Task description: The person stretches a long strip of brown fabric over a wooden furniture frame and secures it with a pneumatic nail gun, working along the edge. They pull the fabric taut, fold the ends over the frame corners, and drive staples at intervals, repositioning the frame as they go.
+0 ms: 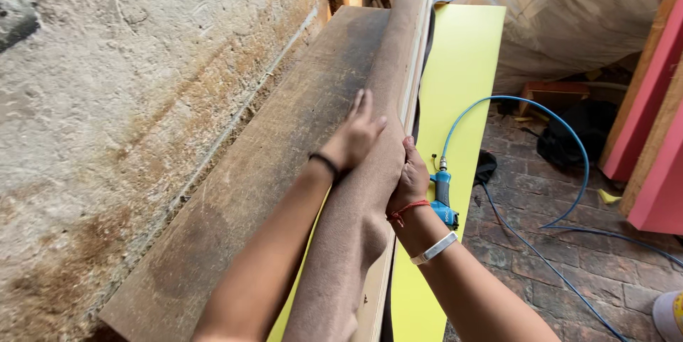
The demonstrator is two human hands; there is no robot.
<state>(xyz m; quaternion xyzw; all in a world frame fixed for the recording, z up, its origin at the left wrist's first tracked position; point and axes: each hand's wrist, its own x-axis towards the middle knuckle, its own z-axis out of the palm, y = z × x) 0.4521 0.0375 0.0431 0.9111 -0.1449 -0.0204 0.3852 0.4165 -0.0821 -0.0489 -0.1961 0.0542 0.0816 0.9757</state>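
A long strip of brown felt-like fabric [356, 221] lies draped over the top edge of an upright wooden panel [409, 93]. My left hand [358, 133], with a black band at the wrist, presses flat on the fabric from the left side. My right hand [411, 178], with a red thread and a white wristband, grips the fabric and panel edge from the right. Just beyond my right hand a blue pneumatic tool [443, 196] rests on a bright yellow-green board [459, 79].
A dark worn wooden board [270, 164] leans against the rough plaster wall [114, 100] on the left. A blue air hose [562, 135] loops over the brick floor [562, 242]. Pink-red panels [647, 121] stand at the right; a plastic-covered bundle [576, 7] sits behind.
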